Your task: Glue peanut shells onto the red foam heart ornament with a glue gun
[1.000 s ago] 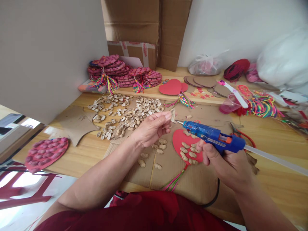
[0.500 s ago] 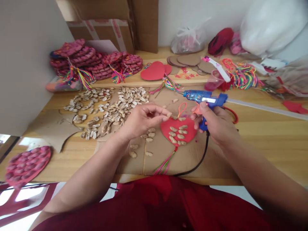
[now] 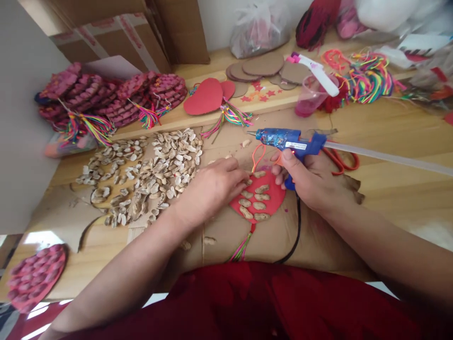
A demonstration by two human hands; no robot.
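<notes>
A red heart (image 3: 276,191) with several peanut shells on it lies on a sheet of cardboard, an orange loop at its top and a tassel (image 3: 242,246) below. At its upper left edge, my left hand (image 3: 221,184) has its fingers closed on a peanut shell (image 3: 248,182), which is mostly hidden and sits at the heart's surface. My right hand (image 3: 307,177) grips a blue glue gun (image 3: 279,138) by its handle, right of the heart. Its nozzle points left above the heart's loop, and a long glue stick (image 3: 382,156) sticks out of its back.
A heap of peanut shells (image 3: 163,174) lies on the left. Along the back shelf are stacked pink shell-covered pieces (image 3: 116,99), red hearts (image 3: 205,97), cardboard shapes (image 3: 264,65), a pink cup (image 3: 309,97) and bright tassels (image 3: 371,78). Orange-handled scissors (image 3: 341,163) lie behind my right hand.
My left hand has lowered the peanut shell onto the upper left of the heart. The glue gun stays in my right hand, slightly higher and left in view. The camera has tilted.
</notes>
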